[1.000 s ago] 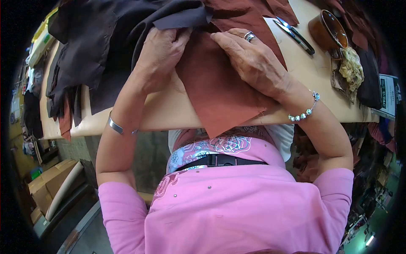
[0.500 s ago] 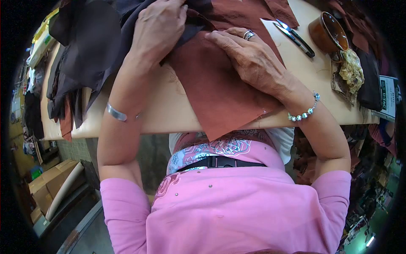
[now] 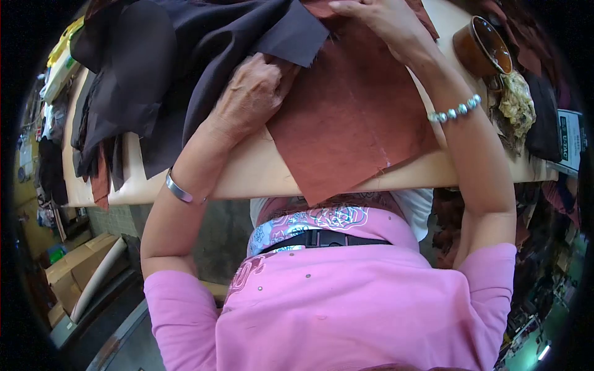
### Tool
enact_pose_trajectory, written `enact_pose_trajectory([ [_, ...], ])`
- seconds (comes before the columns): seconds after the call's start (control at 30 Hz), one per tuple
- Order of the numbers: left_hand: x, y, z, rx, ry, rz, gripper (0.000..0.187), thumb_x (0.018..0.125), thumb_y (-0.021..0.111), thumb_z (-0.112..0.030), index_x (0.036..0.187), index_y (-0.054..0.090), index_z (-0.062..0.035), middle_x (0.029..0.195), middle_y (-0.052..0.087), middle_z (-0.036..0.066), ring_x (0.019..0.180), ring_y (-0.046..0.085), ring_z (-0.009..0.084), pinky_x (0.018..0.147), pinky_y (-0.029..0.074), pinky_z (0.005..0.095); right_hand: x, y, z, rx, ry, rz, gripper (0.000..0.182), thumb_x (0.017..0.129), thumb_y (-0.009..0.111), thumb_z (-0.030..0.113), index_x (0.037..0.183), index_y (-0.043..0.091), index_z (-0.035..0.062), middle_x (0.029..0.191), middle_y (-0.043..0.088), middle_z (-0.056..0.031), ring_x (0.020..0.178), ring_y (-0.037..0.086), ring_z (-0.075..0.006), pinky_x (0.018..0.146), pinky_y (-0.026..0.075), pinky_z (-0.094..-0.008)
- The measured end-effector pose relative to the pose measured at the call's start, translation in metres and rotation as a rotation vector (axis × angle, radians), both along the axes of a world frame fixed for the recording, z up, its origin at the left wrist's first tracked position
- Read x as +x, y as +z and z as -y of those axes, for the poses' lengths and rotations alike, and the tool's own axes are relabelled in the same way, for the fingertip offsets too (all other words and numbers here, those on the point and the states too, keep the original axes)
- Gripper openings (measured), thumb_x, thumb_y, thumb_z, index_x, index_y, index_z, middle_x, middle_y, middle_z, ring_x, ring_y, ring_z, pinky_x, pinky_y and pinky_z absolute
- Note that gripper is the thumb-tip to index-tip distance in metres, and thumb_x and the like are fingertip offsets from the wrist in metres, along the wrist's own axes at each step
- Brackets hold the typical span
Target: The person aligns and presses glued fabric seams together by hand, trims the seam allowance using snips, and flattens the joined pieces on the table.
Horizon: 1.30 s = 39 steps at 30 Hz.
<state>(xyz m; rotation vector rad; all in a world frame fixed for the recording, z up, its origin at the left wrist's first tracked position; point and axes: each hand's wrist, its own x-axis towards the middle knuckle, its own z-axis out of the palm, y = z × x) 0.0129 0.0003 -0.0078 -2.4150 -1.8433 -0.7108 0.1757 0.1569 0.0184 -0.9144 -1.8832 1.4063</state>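
Note:
My left hand (image 3: pixel 252 93) is closed on a piece of dark cloth (image 3: pixel 294 34), whose frayed corner folds over the fingers and hides their tips. Under that corner lies a rust-brown piece of fabric (image 3: pixel 352 114), with its pointed end hanging over the table's near edge. My right hand (image 3: pixel 380 20) is over the far part of the brown fabric at the top of the view. One finger there is stretched to the left; the top edge cuts off the rest.
More dark cloth (image 3: pixel 133 68) is heaped on the left of the table (image 3: pixel 247 176). To the right stand a brown glazed bowl (image 3: pixel 467 52) and a crumpled yellowish bundle (image 3: pixel 516 105). Cardboard boxes (image 3: pixel 80 266) sit on the lower left.
My left hand has come nearer with the dark cloth, now folded over the brown piece. My right hand has slid away toward the top, its forearm now covering the pen-like tools.

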Motion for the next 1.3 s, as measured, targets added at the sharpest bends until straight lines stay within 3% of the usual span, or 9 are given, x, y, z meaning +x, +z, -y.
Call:
enact_pose_trajectory([
  [0.13, 0.0, 0.002, 0.002, -0.072, 0.005, -0.043, 0.013, 0.086, 0.056, -0.009, 0.088, 0.065, 0.0004, 0.085, 0.061, 0.02, 0.083, 0.056, 0.0382, 0.074, 0.045, 0.0447, -0.021, -0.014, -0.011, -0.191, 0.104, -0.226, 0.062, 0.083, 0.061, 0.001, 0.136, 0.029, -0.0043, 0.109, 0.06, -0.018, 0.1, 0.06, -0.0221, 0.088, 0.047, -0.0305],
  [0.23, 0.001, 0.002, 0.001, 0.01, -0.038, -0.085, 0.01, 0.082, 0.058, -0.006, 0.084, 0.065, 0.0002, 0.073, 0.059, 0.018, 0.073, 0.056, 0.0352, 0.069, 0.046, 0.0436, -0.019, -0.016, -0.005, 0.612, -0.02, -0.005, 0.059, 0.079, 0.059, -0.002, 0.134, 0.037, -0.0002, 0.119, 0.058, -0.0199, 0.111, 0.057, -0.0264, 0.098, 0.042, -0.0319],
  [0.57, 0.0, 0.0, 0.003, 0.041, -0.048, -0.186, 0.009, 0.079, 0.058, -0.006, 0.072, 0.062, -0.0024, 0.066, 0.057, 0.017, 0.067, 0.056, 0.0315, 0.066, 0.047, 0.0418, -0.012, -0.016, -0.005, 0.6, -0.086, -0.042, 0.062, 0.075, 0.056, -0.004, 0.135, 0.041, 0.0045, 0.131, 0.051, -0.0199, 0.126, 0.046, -0.028, 0.103, 0.037, -0.0318],
  [0.77, -0.001, 0.02, 0.001, -0.187, -0.061, -0.247, 0.009, 0.081, 0.058, -0.006, 0.083, 0.062, 0.0016, 0.077, 0.061, 0.017, 0.079, 0.058, 0.0356, 0.071, 0.046, 0.0412, -0.003, -0.007, 0.007, 0.82, -0.241, 0.077, 0.062, 0.076, 0.056, -0.006, 0.134, 0.039, 0.0051, 0.097, 0.06, -0.017, 0.085, 0.061, -0.03, 0.084, 0.047, -0.0355],
  [0.93, -0.019, 0.029, -0.02, -0.386, -0.036, 0.206, 0.039, 0.088, 0.06, -0.03, 0.109, 0.059, 0.0032, 0.1, 0.062, 0.022, 0.1, 0.058, 0.0355, 0.09, 0.043, 0.0403, 0.013, -0.012, 0.048, 0.536, -0.001, 0.106, 0.024, 0.085, 0.056, -0.002, 0.109, 0.055, 0.0028, 0.094, 0.066, -0.0113, 0.085, 0.066, -0.0235, 0.077, 0.051, -0.0306],
  [0.97, -0.014, 0.028, -0.024, -0.244, -0.003, 0.363, 0.018, 0.087, 0.055, -0.012, 0.098, 0.063, 0.0, 0.075, 0.062, 0.021, 0.077, 0.061, 0.0374, 0.072, 0.047, 0.0391, 0.016, -0.015, 0.056, 0.51, 0.094, 0.086, 0.025, 0.084, 0.056, -0.002, 0.11, 0.055, 0.0022, 0.096, 0.065, -0.0116, 0.088, 0.065, -0.0248, 0.079, 0.051, -0.0321],
  [1.0, -0.019, 0.029, -0.029, -0.394, 0.057, 0.596, 0.036, 0.086, 0.062, -0.029, 0.104, 0.06, 0.0023, 0.089, 0.064, 0.02, 0.089, 0.06, 0.0366, 0.081, 0.047, 0.039, 0.017, -0.017, 0.062, 0.481, 0.19, 0.066, 0.027, 0.084, 0.056, -0.002, 0.11, 0.054, 0.0016, 0.098, 0.064, -0.0118, 0.091, 0.064, -0.0261, 0.081, 0.05, -0.0337],
  [1.07, -0.002, 0.051, -0.032, -0.175, 0.204, 0.608, 0.023, 0.083, 0.057, -0.002, 0.105, 0.062, 0.0005, 0.099, 0.063, 0.022, 0.097, 0.06, 0.0363, 0.086, 0.048, 0.0379, 0.018, -0.025, 0.066, 0.763, 0.202, 0.168, 0.031, 0.081, 0.056, -0.003, 0.112, 0.053, 0.0022, 0.105, 0.062, -0.0124, 0.099, 0.06, -0.0285, 0.086, 0.048, -0.0361],
  [1.3, -0.012, 0.044, -0.066, 0.26, 0.184, -0.166, 0.021, 0.083, 0.059, -0.02, 0.093, 0.061, -0.0008, 0.093, 0.061, 0.017, 0.09, 0.056, 0.0354, 0.08, 0.045, 0.042, 0.015, -0.033, 0.068, 1.134, 0.212, 0.28, 0.037, 0.076, 0.056, -0.002, 0.113, 0.054, 0.0041, 0.12, 0.056, -0.014, 0.11, 0.052, -0.0342, 0.098, 0.042, -0.0389],
])
